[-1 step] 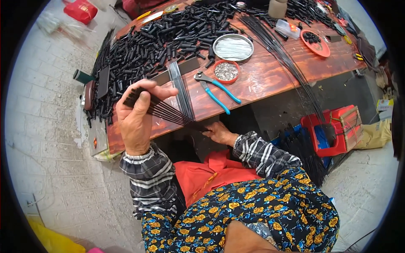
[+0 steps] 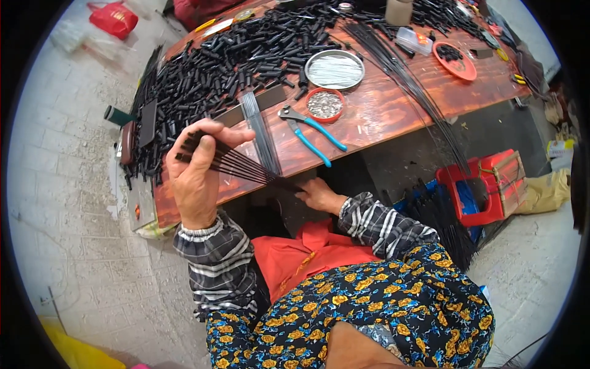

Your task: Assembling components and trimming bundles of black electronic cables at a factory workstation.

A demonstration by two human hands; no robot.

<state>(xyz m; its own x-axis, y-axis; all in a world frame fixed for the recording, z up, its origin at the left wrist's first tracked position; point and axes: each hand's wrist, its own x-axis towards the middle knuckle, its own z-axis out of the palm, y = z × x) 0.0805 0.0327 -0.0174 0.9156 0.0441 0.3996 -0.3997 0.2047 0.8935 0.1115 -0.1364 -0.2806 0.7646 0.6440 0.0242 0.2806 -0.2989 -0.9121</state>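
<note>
My left hand is raised over the table's near left edge, closed around the thicker upper ends of a bundle of thin black rods. The rods fan out at that end, and the thumb presses across them. Lower down, in front of the table edge, my right hand grips the gathered other end. Just beyond the bundle, thin grey rods lie side by side on the table, partly across a flat brown strip. To their right rest pliers with blue handles, spread apart.
Heaped black tubes cover the far left of the wooden table. A red bowl holds small silvery pieces; a round tray holds white strips. Long black rods overhang the front edge. A red plastic stool stands at right.
The table's contents sit slightly farther left and higher in the picture. The rod ends in my left hand look a little more spread. Both hands keep their hold.
</note>
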